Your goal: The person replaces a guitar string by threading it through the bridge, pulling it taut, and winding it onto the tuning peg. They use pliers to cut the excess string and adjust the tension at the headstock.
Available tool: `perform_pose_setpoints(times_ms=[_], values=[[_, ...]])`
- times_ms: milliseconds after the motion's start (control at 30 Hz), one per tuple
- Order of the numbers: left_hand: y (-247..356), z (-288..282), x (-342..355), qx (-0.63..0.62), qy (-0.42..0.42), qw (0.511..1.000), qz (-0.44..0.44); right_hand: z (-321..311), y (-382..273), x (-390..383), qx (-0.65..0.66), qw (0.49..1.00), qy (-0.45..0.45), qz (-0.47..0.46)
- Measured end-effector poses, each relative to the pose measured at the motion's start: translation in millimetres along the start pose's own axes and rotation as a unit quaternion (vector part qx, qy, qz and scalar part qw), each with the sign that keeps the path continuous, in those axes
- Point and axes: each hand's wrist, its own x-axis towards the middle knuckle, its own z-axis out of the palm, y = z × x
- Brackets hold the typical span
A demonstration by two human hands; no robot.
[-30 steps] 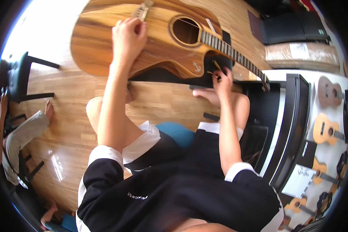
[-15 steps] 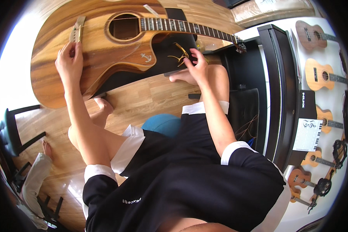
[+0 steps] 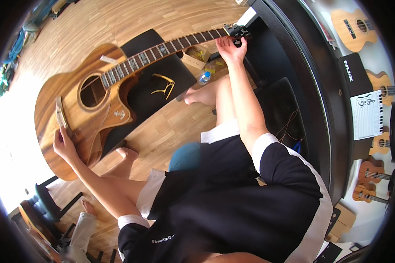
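An acoustic guitar (image 3: 105,94) with a brown wood-grain body lies face up on a black padded bench (image 3: 138,94), its neck pointing to the far right. At the bridge (image 3: 60,113), my left hand (image 3: 66,144) has thumb and fingers pinched together; whatever is between them is too small to make out. A thin strand crosses the body near the cutaway. Beside the headstock (image 3: 238,31), my right hand (image 3: 231,50) touches the near edge of the neck, palm up, thumb apart from the fingers. A gold clamp-like tool, perhaps a capo (image 3: 164,85), rests on the bench.
Past the bench sit a cardboard box (image 3: 195,57) and a bottle with a blue cap (image 3: 205,78). A black piano (image 3: 307,87) stands at my right. Ukuleles (image 3: 355,28) hang on the right wall. At lower left are a dark stool (image 3: 46,201) and another person's leg (image 3: 83,228).
My right hand has moved from beside the gold tool to the headstock, leaving the tool on the bench. My left hand remains at the bridge. The view has turned.
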Motion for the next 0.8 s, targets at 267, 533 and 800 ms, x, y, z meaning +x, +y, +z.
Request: perform_pose_setpoints(times_ms=[267,533,800], values=[[-4,-9,7,0.116,-0.035,0.992,-0.018,27,18,21,-0.002,1.000,0.007,0.030],[197,158,19,-0.053,-0.126,0.989,0.054,35,18,16,0.121,0.990,0.055,0.036],[398,441,5,-0.088,-0.576,0.778,0.233,36,27,23,0.128,0.990,0.063,0.005]])
